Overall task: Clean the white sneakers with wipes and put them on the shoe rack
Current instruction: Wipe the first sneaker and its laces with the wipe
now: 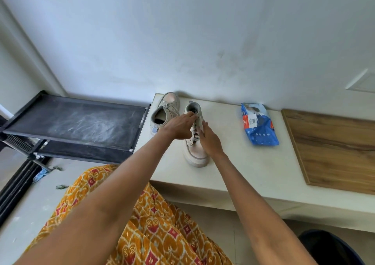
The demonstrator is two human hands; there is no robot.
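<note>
Two white sneakers stand on a pale counter (pixel 243 163). The nearer sneaker (pixel 195 152) points its toe toward me. My left hand (pixel 180 126) lies over its laces, with the fingers curled at the tongue by the collar. My right hand (pixel 210 141) presses flat against that shoe's right side, fingers straight. The other sneaker (pixel 165 108) stands just to the left by the wall, toe away from me, untouched. A blue pack of wipes (pixel 258 125) lies on the counter to the right. The black shoe rack (pixel 77 122) stands left of the counter, its top shelf dusty.
A wooden board (pixel 332 151) covers the counter's right end. A dark round bin (pixel 328 246) sits on the floor at lower right. Blue scraps (pixel 41 174) lie on the floor near the rack's foot. My orange patterned garment fills the lower middle.
</note>
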